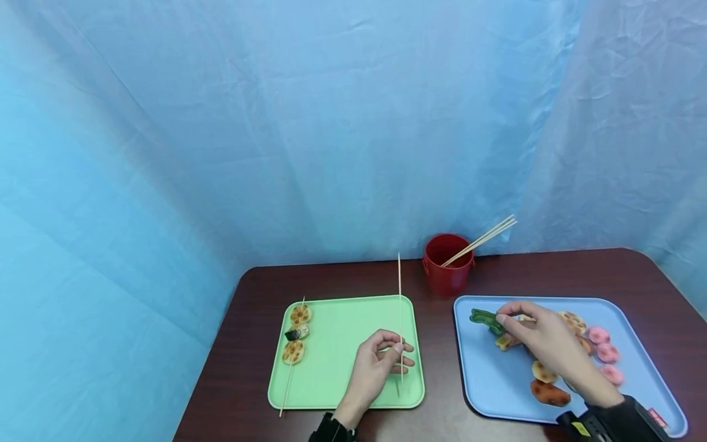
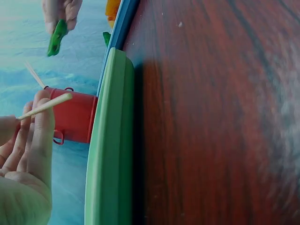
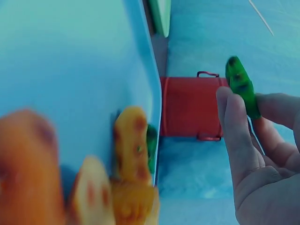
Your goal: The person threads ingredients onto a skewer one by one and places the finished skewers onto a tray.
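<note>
My left hand [image 1: 372, 368] pinches a bare wooden skewer [image 1: 400, 294] between thumb and fingers, over the right side of the green tray [image 1: 342, 393]. The skewer stands nearly upright, with its tip pointing to the back. Above the blue tray [image 1: 486, 387], my right hand [image 1: 544, 337] pinches a toy green pepper piece [image 3: 241, 86] by one end, between thumb and fingertips. Beneath that hand lie several toy food pieces, some hidden by it. Another green piece [image 3: 152, 147] shows behind a yellow-brown one [image 3: 132, 140] in the right wrist view.
A loaded skewer [image 1: 293, 352] with round browned slices and a dark-skinned piece lies on the green tray's left side. A red bucket [image 1: 446, 279] with several skewers [image 1: 486, 238] leaning in it stands behind the trays. Pink pieces [image 1: 607, 353] and a brown piece [image 1: 549, 393] are on the blue tray.
</note>
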A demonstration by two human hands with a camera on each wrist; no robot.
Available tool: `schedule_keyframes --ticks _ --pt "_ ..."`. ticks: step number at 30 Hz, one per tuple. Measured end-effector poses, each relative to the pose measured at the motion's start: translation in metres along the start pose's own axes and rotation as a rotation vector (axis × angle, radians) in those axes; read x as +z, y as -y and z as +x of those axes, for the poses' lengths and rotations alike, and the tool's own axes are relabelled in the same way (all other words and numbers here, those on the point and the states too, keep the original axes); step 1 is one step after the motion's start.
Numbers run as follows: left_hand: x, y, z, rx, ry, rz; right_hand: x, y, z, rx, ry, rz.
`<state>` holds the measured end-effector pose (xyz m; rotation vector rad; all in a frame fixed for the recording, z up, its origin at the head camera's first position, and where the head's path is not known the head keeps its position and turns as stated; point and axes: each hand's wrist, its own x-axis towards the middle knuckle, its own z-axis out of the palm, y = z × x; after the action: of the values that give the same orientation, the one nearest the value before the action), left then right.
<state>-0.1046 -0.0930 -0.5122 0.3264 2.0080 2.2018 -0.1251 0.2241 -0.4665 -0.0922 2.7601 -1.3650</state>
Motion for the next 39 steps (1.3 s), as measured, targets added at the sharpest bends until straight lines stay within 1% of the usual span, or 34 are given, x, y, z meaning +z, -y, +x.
schedule_keyframes --ticks 4,8,11,14,17,20,23,26,34,39 --pt "0.002 -0.001 0.000 -0.010 0.026 0.018 0.004 0.006 0.006 -0.013 -0.042 0.026" --pt "0.005 -0.004 -0.002 -0.038 0.053 0.023 0.008 0.012 0.011 -0.043 -0.064 0.117" --pt "0.007 -0.003 -0.003 -0.046 0.089 0.048 0.010 0.016 0.015 -0.058 -0.076 0.187" --pt "0.008 -0.001 -0.003 -0.050 0.122 0.081 0.011 0.020 0.018 -0.081 -0.106 0.242" --pt "0.009 0.000 -0.004 -0.037 0.149 0.112 0.012 0.024 0.021 -0.104 -0.138 0.293" --pt "0.010 0.000 -0.004 -0.004 0.168 0.162 0.014 0.028 0.024 -0.112 -0.168 0.323" --pt "0.010 0.000 -0.004 0.034 0.178 0.215 0.015 0.031 0.026 -0.110 -0.187 0.359" --pt "0.011 -0.001 -0.005 0.055 0.185 0.247 0.015 0.035 0.027 -0.110 -0.194 0.394" --pt "0.015 0.001 -0.007 0.083 0.181 0.298 0.016 0.044 0.024 -0.099 -0.192 0.434" --pt "0.015 0.001 -0.007 0.070 0.181 0.303 0.017 0.045 0.023 -0.104 -0.191 0.421"
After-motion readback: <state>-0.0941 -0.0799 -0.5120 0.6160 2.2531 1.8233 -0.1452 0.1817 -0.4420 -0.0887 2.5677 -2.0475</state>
